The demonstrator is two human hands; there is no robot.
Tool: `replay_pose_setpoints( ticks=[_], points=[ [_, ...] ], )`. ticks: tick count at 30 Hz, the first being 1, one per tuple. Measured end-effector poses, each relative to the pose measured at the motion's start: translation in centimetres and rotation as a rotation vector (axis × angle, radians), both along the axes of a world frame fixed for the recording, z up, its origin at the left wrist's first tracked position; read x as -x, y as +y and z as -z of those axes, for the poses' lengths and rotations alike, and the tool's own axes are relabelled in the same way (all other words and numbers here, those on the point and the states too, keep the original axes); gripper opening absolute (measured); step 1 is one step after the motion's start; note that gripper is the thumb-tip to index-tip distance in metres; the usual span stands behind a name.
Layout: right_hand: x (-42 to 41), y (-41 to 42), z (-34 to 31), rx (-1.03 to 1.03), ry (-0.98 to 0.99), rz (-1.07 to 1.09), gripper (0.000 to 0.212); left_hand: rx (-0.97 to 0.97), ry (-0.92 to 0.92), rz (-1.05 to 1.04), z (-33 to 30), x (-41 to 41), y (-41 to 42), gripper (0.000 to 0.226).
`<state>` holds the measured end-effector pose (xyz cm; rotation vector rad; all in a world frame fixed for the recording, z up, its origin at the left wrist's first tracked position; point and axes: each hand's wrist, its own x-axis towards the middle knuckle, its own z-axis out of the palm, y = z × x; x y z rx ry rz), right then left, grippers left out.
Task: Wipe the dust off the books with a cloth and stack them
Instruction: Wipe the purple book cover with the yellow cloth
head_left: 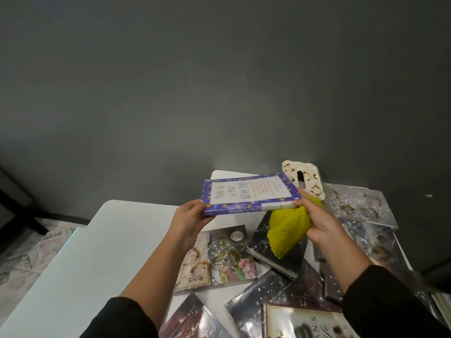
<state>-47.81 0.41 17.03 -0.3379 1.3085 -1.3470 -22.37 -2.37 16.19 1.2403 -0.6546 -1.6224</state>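
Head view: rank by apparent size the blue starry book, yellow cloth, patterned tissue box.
1. Blue star-bordered book, held up in both hands, clearly largest.
2. Crumpled yellow cloth and cream patterned tissue box look alike; the box is partly hidden and farther, so unranked.

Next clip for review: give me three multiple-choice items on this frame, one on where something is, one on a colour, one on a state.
1. Where is the purple book?
A. Held above the table
B. Lying flat on the table
C. On the floor

2. What colour is the cloth?
A. White
B. Yellow-green
C. Red

3. What is the right hand doing?
A. Resting empty
B. Gripping cloth and book edge
C. Pointing at the wall

Answers:
1 A: the left hand and right hand hold its two ends clear of the table.
2 B: it hangs yellow-green below the book.
3 B: its fingers close on both.
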Motion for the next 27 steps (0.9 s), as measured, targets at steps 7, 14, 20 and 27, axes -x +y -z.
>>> replay_pose_setpoints(
  ticks=[7,14,20,27],
  points=[
    [-1.4,-4.1,1.4,-0.048,0.376,-0.132,0.028,-0.032,0.016,-0.089,3.2,-0.7,-5.1,0.016],
    [-0.8,-8.2,3.3,-0.133,0.786,-0.457,0.021,-0.001,-0.005,-0.063,5.4,-0.7,-9.5,0.019],
    [-0.6,-10.4,5.1,-0.161,0.946,-0.564,0.031,0.014,-0.057,-0.036,8.0,-0.3,-11.9,0.022],
    [-0.8,-10.4,5.3,-0.167,1.122,-0.607,0.045,0.012,-0.133,0.014,10.9,-0.2,-13.8,0.023]
  ],
)
